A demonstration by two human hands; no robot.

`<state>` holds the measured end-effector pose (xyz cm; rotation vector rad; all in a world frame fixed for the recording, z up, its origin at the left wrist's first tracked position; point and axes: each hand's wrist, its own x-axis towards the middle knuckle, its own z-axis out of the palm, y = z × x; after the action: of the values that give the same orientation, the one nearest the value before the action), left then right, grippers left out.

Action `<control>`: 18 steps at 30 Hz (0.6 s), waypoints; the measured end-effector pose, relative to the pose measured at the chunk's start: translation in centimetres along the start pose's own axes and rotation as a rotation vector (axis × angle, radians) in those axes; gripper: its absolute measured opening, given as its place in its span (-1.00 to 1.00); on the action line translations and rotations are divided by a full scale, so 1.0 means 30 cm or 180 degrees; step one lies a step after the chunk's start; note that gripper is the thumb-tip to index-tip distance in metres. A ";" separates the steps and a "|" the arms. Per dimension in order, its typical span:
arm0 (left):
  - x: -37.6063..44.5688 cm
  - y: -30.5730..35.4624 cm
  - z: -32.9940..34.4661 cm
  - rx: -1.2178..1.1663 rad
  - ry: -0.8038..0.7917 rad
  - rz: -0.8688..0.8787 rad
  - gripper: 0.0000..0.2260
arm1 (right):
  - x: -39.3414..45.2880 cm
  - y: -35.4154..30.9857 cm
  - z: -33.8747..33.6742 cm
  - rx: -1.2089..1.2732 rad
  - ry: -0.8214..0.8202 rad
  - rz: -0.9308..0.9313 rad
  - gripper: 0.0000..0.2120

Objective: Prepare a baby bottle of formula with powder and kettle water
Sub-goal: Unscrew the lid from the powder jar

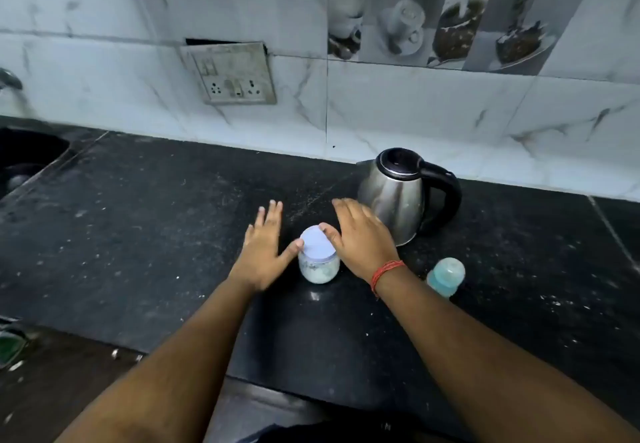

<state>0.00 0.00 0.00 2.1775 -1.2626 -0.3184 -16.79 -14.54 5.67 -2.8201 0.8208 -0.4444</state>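
- Small jar (318, 262) of white powder, lid (317, 243) on, upright on the dark counter (138, 235), centred in easy reach for opening first.
- Kettle (398, 197) just behind on the right, handle turned right, likely for a right-hand pour.
- Baby bottle (446, 276) near the right wrist, capped, apart from the jar.
- Left hand (263, 252) flat, palm down, fingers straight and together, thumb tip touching the lid's edge.
- Right hand (360, 235) arched beside the jar, fingers loosely together, thumb against the lid; no firm grip yet.
- Red thread (386, 271) round the right wrist.
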 end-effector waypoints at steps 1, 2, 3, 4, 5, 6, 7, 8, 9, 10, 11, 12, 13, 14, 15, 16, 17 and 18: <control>-0.014 -0.013 0.012 -0.0073 -0.0120 -0.0005 -0.07 | 0.001 -0.008 0.017 0.0042 -0.0111 -0.0049 -0.41; -0.021 -0.023 0.022 -0.0079 -0.0251 0.0005 -0.04 | 0.006 -0.018 0.026 0.0059 -0.0218 -0.0055 -0.42; -0.035 -0.035 0.040 -0.0105 -0.0347 -0.0019 -0.02 | 0.004 -0.025 0.045 0.0046 -0.0304 -0.0065 -0.41; -0.055 -0.040 0.059 -0.0186 -0.0459 -0.0043 0.00 | -0.002 -0.035 0.059 0.0009 -0.0456 -0.0059 -0.40; -0.063 -0.041 0.076 -0.0251 -0.0518 -0.0047 0.02 | -0.003 -0.040 0.072 -0.0049 -0.0524 -0.0082 -0.38; -0.067 -0.037 0.087 -0.0323 -0.0565 -0.0060 0.04 | -0.004 -0.047 0.081 -0.0104 -0.0592 -0.0115 -0.34; -0.069 -0.036 0.096 -0.0377 -0.0597 -0.0071 0.06 | -0.002 -0.047 0.090 -0.0160 -0.0652 -0.0143 -0.31; -0.068 -0.032 0.103 -0.0434 -0.0633 -0.0099 0.08 | 0.000 -0.047 0.094 -0.0198 -0.0715 -0.0169 -0.27; -0.068 -0.025 0.113 -0.0525 -0.0652 -0.0125 0.10 | -0.001 -0.048 0.099 -0.0243 -0.0744 -0.0177 -0.24; -0.067 -0.017 0.123 -0.0640 -0.0659 -0.0135 0.10 | -0.001 -0.050 0.103 -0.0268 -0.0740 -0.0176 -0.22; -0.065 -0.006 0.134 -0.0783 -0.0665 -0.0138 0.10 | 0.000 -0.051 0.107 -0.0271 -0.0722 -0.0166 -0.20; -0.061 0.005 0.146 -0.0960 -0.0659 -0.0157 0.08 | 0.003 -0.052 0.111 -0.0261 -0.0702 -0.0152 -0.19; -0.059 0.020 0.155 -0.1153 -0.0628 -0.0216 0.05 | 0.005 -0.054 0.111 -0.0248 -0.0696 -0.0126 -0.19; -0.058 0.038 0.162 -0.1348 -0.0565 -0.0317 0.02 | 0.006 -0.056 0.110 -0.0237 -0.0700 -0.0100 -0.18; -0.059 0.055 0.169 -0.1523 -0.0479 -0.0405 -0.04 | 0.005 -0.061 0.108 -0.0230 -0.0699 -0.0078 -0.19; -0.057 0.071 0.177 -0.1676 -0.0394 -0.0440 -0.12 | 0.003 -0.064 0.105 -0.0254 -0.0702 -0.0065 -0.20; -0.053 0.081 0.187 -0.1783 -0.0308 -0.0454 -0.20 | 0.001 -0.067 0.102 -0.0288 -0.0671 -0.0066 -0.23; -0.049 0.087 0.195 -0.1871 -0.0272 -0.0452 -0.25 | -0.002 -0.069 0.098 -0.0315 -0.0658 -0.0061 -0.26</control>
<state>-5.42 -1.89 -3.20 1.7556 -0.9066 -0.7448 -14.83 -12.55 3.39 -2.9026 0.7936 -0.1139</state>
